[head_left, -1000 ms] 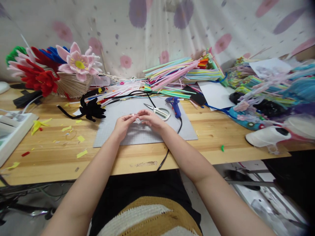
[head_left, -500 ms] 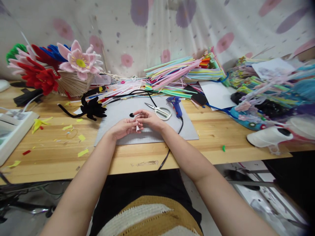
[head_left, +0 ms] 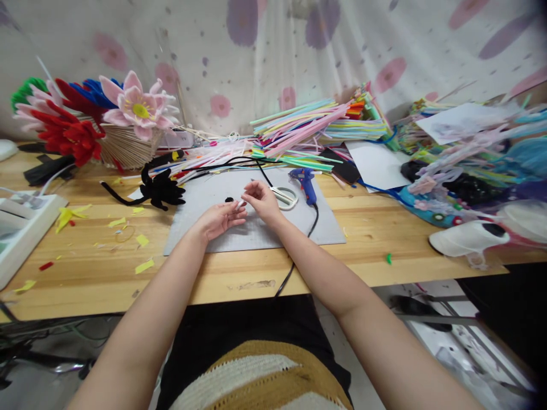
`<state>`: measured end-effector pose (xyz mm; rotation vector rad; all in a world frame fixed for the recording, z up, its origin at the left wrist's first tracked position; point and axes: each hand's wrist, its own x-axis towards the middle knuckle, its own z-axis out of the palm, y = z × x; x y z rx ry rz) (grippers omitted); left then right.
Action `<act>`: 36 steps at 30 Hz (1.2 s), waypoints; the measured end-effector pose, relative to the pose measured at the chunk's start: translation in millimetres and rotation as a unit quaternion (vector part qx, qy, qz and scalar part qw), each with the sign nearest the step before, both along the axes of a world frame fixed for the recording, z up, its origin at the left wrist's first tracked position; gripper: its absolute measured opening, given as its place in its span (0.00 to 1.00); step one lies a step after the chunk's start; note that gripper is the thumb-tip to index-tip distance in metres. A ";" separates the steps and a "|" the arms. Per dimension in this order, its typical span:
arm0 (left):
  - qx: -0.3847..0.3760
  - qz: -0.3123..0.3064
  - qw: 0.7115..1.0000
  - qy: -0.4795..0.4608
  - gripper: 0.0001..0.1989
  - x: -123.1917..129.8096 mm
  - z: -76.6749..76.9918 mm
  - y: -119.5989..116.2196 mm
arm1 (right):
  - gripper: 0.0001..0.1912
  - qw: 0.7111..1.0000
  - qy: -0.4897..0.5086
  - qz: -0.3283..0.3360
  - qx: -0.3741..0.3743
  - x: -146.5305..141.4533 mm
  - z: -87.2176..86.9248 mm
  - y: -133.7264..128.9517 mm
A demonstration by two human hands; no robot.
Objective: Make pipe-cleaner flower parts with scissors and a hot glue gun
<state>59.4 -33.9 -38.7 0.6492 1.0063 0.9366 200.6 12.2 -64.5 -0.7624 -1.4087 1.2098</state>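
Over the grey board [head_left: 265, 239], my left hand [head_left: 222, 219] pinches a small white piece [head_left: 241, 203] between thumb and fingers; its kind is too small to make out. My right hand [head_left: 261, 200] closes its fingertips on the same piece from the other side. Just behind the left fingers lies a little black fuzzy bit [head_left: 229, 200]. Scissors with pale handles [head_left: 285, 197] rest beside my right hand, their blades partly hidden by it. A blue hot glue gun [head_left: 304, 183] lies to the right of the scissors, its black cord running to the table's front edge.
A black fuzzy flower [head_left: 162, 191] lies left of the board. Bundles of coloured pipe cleaners [head_left: 307, 125] are heaped behind. Finished fuzzy flowers [head_left: 139, 108] stand back left, a white power strip [head_left: 29, 228] at far left. A white spool [head_left: 468, 236] lies at right.
The white piece, whose strands hung down below my fingers, is now turned and mostly covered. My right hand has lifted slightly and tilted, covering the scissors' blades; my left fingers have spread somewhat.
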 end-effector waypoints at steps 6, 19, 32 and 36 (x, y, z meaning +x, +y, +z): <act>0.048 0.070 0.995 0.044 0.02 5.3 -4.5 -0.4 | 0.16 0.999 0.026 -0.037 -0.019 -5.9 -4.2 -3.1; 0.083 0.145 0.980 0.106 0.04 -22.2 -6.8 1.2 | 0.10 0.815 -0.540 -0.201 0.058 66.4 21.8 6.0; -0.007 0.164 0.986 -0.004 0.09 -52.6 9.8 0.1 | 0.16 0.758 -0.617 -0.209 0.024 65.4 19.1 8.3; -0.009 0.196 0.981 -0.011 0.09 -52.4 9.3 0.3 | 0.13 0.870 -0.436 -0.231 -0.016 70.4 24.3 8.5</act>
